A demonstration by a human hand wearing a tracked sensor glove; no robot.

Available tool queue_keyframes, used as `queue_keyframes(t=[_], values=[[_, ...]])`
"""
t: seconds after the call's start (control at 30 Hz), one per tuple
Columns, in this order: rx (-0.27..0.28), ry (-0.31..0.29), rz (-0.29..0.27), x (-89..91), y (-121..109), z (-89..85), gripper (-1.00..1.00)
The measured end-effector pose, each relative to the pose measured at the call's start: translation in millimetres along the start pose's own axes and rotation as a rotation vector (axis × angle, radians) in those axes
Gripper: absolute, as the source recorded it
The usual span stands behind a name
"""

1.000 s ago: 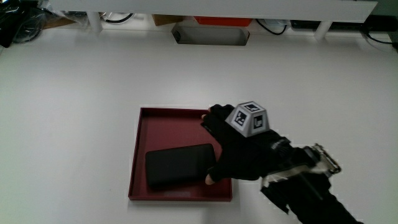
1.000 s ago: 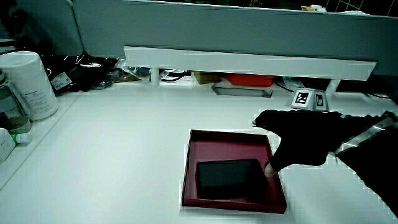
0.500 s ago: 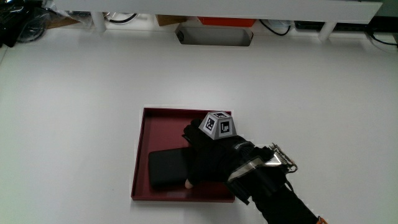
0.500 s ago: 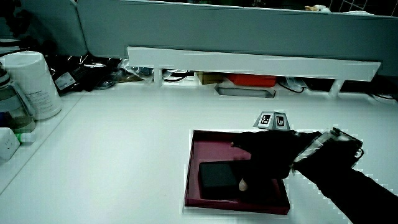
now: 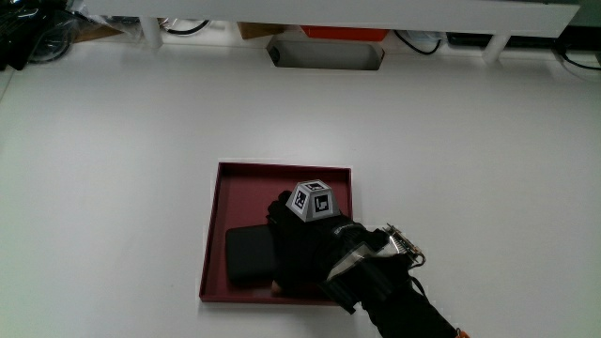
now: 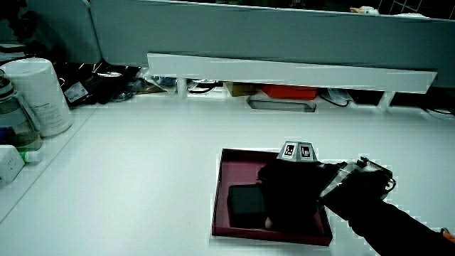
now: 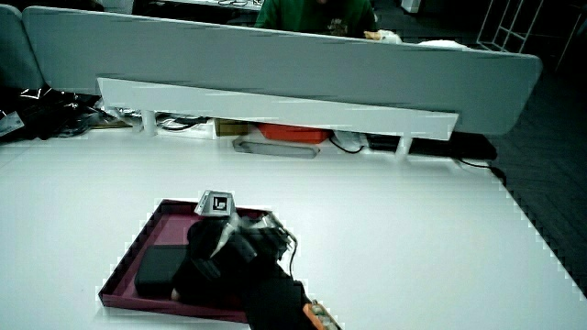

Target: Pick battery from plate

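- The worktop (image 5: 113,169) is lying white and bare around the plate, giving open room on every side of it up to the low partition (image 7: 275,64).
- A white canister (image 6: 39,96) is standing at the worktop's edge in a side view, well apart from the plate.
- The plate (image 5: 254,192), a dark red square tray with a low raised rim, is sitting flat on the worktop, nearer to the person than the grey recessed slot (image 5: 326,54).
- All four rims of the plate are lying apart from any other thing. The rim nearest the person is partly covered by the hand.
- The battery (image 5: 246,255), a flat black block, is lying inside the plate, in the part nearer the person. One end is showing, close to the plate's side rim but not touching it.
- The bare floor of the plate is showing between the battery and the rim farther from the person.
- The hand (image 5: 305,249) is resting over the battery's other end, covering it, palm down.
- How far the hand is closed, and whether it is gripping the battery, cannot be told from any view.
- The patterned cube (image 5: 313,200) is sitting on the back of the hand, over the plate.
- The forearm (image 5: 404,305) is crossing the plate's corner nearest the person.
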Motion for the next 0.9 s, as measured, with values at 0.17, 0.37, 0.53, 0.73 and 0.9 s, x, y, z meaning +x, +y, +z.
queue_keyframes(t=[0.17, 0.37, 0.53, 0.73, 0.9], values=[[0.017, -0.007, 0.0, -2.6, 1, -3.7, 0.17], [0.1, -0.054, 0.021, -11.3, -4, -4.3, 0.5], [0.124, -0.076, 0.03, -12.9, -4, -4.6, 0.78], [0.152, -0.117, 0.052, -13.1, -9, -3.9, 1.0], [0.193, -0.103, 0.05, -5.0, -27, 16.2, 1.0]])
